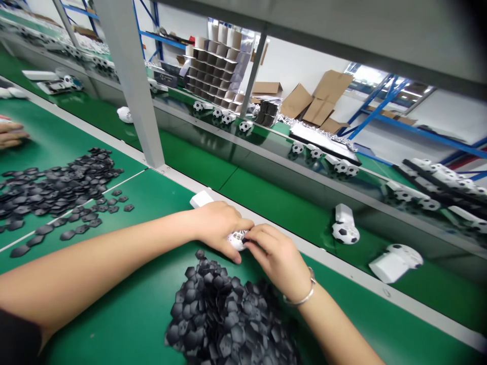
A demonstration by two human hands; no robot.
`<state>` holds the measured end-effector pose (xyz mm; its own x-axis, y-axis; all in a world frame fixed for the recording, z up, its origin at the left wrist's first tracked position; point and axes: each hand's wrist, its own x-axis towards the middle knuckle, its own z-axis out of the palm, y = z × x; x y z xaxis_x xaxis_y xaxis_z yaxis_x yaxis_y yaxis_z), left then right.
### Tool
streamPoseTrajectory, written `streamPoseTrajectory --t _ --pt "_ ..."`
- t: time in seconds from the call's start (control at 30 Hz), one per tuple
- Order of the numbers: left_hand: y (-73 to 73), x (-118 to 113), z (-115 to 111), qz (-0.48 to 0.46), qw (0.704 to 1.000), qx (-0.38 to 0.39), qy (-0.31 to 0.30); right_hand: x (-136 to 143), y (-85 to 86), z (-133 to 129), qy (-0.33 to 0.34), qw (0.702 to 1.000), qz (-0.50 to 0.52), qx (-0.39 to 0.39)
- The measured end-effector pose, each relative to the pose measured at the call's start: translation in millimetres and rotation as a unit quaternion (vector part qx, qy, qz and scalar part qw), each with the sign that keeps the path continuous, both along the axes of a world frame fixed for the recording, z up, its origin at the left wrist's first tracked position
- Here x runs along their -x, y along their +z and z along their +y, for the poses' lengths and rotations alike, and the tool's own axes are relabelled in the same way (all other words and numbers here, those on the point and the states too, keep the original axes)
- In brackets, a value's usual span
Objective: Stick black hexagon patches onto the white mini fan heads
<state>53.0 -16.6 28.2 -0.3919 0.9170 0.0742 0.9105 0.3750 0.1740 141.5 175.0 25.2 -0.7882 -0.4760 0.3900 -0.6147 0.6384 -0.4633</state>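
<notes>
Nearest, a heap of black pentagonal pieces [228, 314] is mounded on the green tabletop [125, 304], and just beyond it both hands meet over a white soccer-ball part [236, 242], near the table's far edge. The left hand [216, 225] is curled over this part, fingers bent around it and thumb stretched along the near side, holding it down; a white block [201, 198] juts out behind the knuckles. The right hand [279, 258], with a silver bracelet [304, 295] at its wrist, has thumb and fingertips drawn almost together at the part's right side, where a dark patch shows; whether they grip a loose piece I cannot tell. To the left, more black pentagons [64, 185] lie spread across a seam in the tabletop, with another person's hand [11, 134] beyond them. Past the pale metal rail [365, 279] runs a green conveyor belt [228, 177], bearing two white parts with soccer-ball ends [345, 232] on the right. Farther off, similar ball parts [226, 118] line a ledge, and behind them stand a cardboard divider stack [213, 71], brown cartons [323, 99] and blue shelving [391, 121].
</notes>
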Motion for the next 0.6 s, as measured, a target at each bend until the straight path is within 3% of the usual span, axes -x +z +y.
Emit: streamPoseTrajectory --t 0.3,0.5,0.6 --pt "0.0 -2 -1 0.004 1.0 -0.006 0.009 -2 1.4 -8 -0.036 0.992 -0.07 0.095" --pt "-0.1 -2 1 0.004 1.0 0.003 0.014 5 2.0 -4 -0.071 0.985 -0.126 0.096" --pt "-0.5 -2 1 0.008 1.0 0.008 0.023 9 1.6 0 -0.05 0.985 -0.138 0.095"
